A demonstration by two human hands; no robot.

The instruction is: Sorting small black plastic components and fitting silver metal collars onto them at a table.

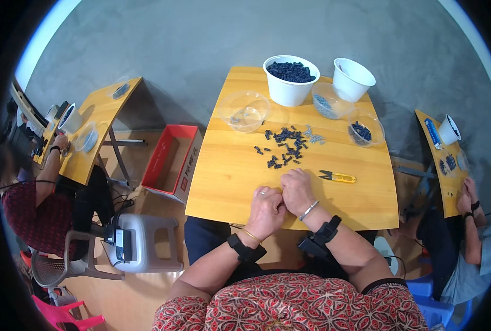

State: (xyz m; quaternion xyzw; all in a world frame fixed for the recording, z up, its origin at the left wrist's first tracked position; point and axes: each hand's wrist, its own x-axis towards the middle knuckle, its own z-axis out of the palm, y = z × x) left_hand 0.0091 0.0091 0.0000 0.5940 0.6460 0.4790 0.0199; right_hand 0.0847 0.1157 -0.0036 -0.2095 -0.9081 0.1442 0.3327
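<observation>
Left hand (266, 210): curled at the near edge of the wooden table (223, 182), knuckles up, pressed against the other hand; fingers closed narrow, but whether a piece sits between them cannot be told.
Right hand (297, 191): touching the left, fingers folded down toward the same spot; grip narrow, contents hidden.
Loose pieces (286, 147): a scatter of small dark plastic parts lies mid-table, just beyond the hands, with a few pale grey parts (314, 135) at its far right edge.
Stock: a white bucket (290, 80) at the far edge is heaped with the same dark parts, so plenty appears unprocessed.
Sorted output: a clear bowl (327, 103) beside the bucket holds grey parts; a smaller clear bowl (366, 131) to the right holds a modest layer of dark ones; the clear bowl on the left (244, 111) is nearly bare.
Second bucket (352, 79): white, tilted, far right; contents not visible.
Snips (337, 176): yellow-handled, lying untouched just right of the hands.
Progress: judged early to middle, small amounts in the bowls, a full bucket and a loose pile left.
Surroundings: a red box (171, 161) on the floor to the left; other people work at tables on both sides.
</observation>
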